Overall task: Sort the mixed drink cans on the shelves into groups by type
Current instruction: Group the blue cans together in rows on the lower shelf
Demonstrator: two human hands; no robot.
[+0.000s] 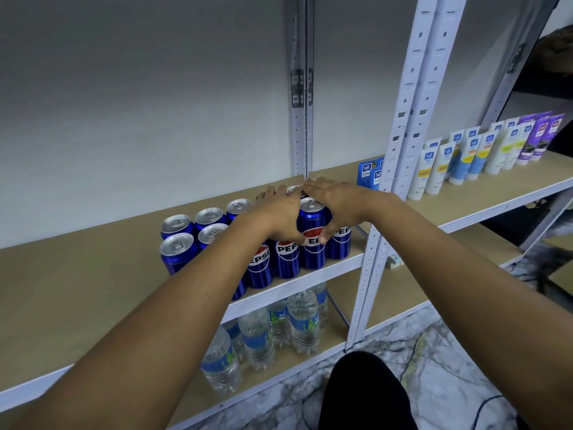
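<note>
- Blue Pepsi cans point(311, 234) stand upright in a tight cluster on the upper shelf board point(93, 274), near its right end, just left of the white upright post point(369, 259).
- Cluster runs in 2 rows, back to front; silver tops show on the left cans, logos face out on the front ones.
- L hand point(279, 215) lies over the can tops mid-cluster, fingers straight & close together, reaching toward the back row; thumb comes down the front of a can.
- R hand point(338, 203) lies over the right cans, fingers straight & pressed together pointing left, thumb hooked down onto the front can's logo.
- The 2 hands bracket one front can btwn the thumbs; fingertips nearly meet at the back.
- Water bottles point(257, 336) stand on the shelf below, under the cans.
- Cream tubes point(465, 159) stand in rows on the next bay's shelf, right of the post; small blue boxes point(369, 175) sit behind the post.
</note>
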